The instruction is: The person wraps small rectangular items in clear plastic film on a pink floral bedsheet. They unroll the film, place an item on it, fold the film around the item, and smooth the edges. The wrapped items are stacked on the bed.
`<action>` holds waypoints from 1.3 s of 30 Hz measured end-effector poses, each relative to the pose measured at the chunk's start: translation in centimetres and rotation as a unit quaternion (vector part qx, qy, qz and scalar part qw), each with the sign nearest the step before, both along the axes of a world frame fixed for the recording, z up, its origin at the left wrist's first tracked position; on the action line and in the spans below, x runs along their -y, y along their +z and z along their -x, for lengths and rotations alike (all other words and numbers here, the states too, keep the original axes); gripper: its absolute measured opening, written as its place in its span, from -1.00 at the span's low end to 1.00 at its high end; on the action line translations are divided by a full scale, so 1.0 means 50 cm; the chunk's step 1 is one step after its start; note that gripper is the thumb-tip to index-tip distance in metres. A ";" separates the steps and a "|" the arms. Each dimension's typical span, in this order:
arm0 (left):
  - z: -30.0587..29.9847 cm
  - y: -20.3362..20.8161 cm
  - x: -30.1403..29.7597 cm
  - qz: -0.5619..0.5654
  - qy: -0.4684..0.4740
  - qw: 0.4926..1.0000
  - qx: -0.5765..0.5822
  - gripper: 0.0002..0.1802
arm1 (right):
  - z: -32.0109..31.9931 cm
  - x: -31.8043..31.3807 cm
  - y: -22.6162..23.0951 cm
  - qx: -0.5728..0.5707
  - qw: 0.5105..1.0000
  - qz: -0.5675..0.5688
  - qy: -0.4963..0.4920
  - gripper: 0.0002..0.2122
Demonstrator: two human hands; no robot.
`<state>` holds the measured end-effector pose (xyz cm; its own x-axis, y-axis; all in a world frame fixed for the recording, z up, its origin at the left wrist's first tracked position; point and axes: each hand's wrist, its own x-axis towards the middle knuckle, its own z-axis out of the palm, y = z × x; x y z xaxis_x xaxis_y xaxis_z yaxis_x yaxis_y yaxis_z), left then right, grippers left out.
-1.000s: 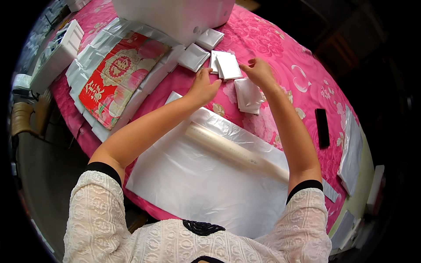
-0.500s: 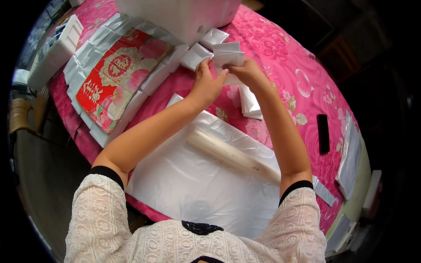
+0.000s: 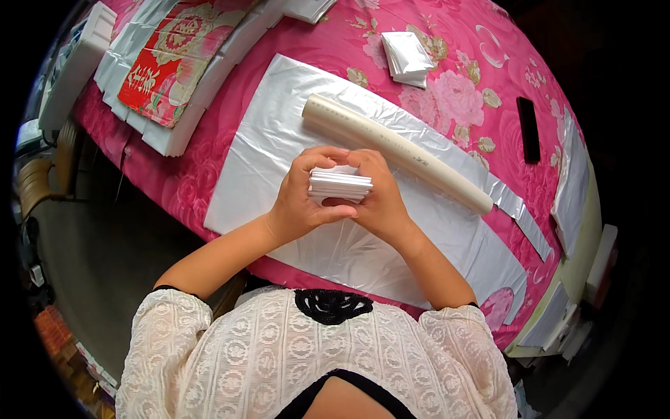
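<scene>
A small stack of white, flat folded pieces [image 3: 340,186] is gripped between my two hands, its layered edges facing me. My left hand [image 3: 296,192] wraps the left end and my right hand [image 3: 380,195] the right end, with the fingers curled around the far side and the thumbs close together in front. Below them a large silvery sheet [image 3: 262,164] is spread over the table. A long cream-coloured tube [image 3: 401,155] lies diagonally across it, just beyond my right hand.
Another small stack of silvery folded pieces [image 3: 407,57] sits on the pink flowered tablecloth [image 3: 447,98]. A red printed sheet [image 3: 167,77] rests on layered silvery pieces [image 3: 171,140] at left, beside a white box [image 3: 73,77]. At right are a black bar-shaped object [image 3: 528,129] and silvery sheets [image 3: 569,185].
Both hands have come back from the far side of the table towards my body, bringing the stack of folded pieces. The view has shifted, so the large white box is out of sight.
</scene>
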<state>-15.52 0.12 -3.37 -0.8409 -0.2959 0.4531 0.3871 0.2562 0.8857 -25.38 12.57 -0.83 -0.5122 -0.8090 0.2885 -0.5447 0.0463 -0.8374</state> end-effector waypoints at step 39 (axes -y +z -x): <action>-0.026 -0.004 0.017 0.040 0.042 0.997 0.053 -0.13 | 0.053 -0.060 0.034 0.105 0.984 -0.059 -0.130 -0.84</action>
<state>-14.24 -0.75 -3.56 -0.8595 -0.3329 0.3878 0.2665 0.3554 0.8959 -28.02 15.57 0.89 -0.7442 -0.6648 0.0653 -0.3164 0.2647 -0.9109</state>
